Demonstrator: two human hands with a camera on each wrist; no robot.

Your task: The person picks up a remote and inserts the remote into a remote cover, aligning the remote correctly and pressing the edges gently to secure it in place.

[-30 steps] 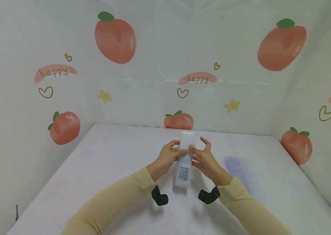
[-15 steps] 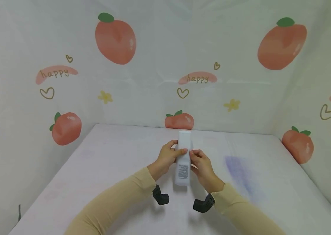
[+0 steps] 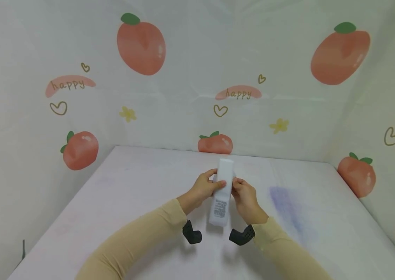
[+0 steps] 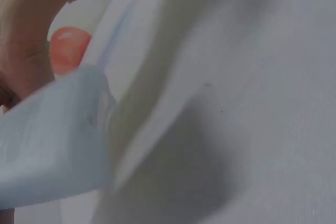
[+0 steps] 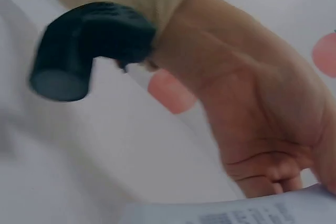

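A long white box-like container (image 3: 225,177) with a block of small dark print on its lower part is held up over the table. My left hand (image 3: 201,189) grips it from the left, thumb across the front and the other fingers partly hidden behind. At its right edge my right hand (image 3: 246,198) pinches with thumb and bent fingers, beside a pale bit that sticks out from behind. One smooth rounded end of the container (image 4: 58,140) fills the lower left of the left wrist view. Its printed face (image 5: 247,214) lies under my right palm (image 5: 252,114) in the right wrist view.
A white table (image 3: 141,175) carries a faint purple stain (image 3: 286,208) on the right. White cloth (image 3: 183,77) printed with red fruit hangs behind and at the sides. Black wrist camera mounts (image 3: 242,235) jut from both sleeves.
My right hand's raised finger has folded in, and that hand now pinches at the container's edge. The container has shifted slightly and leans a little more to the right at its top.
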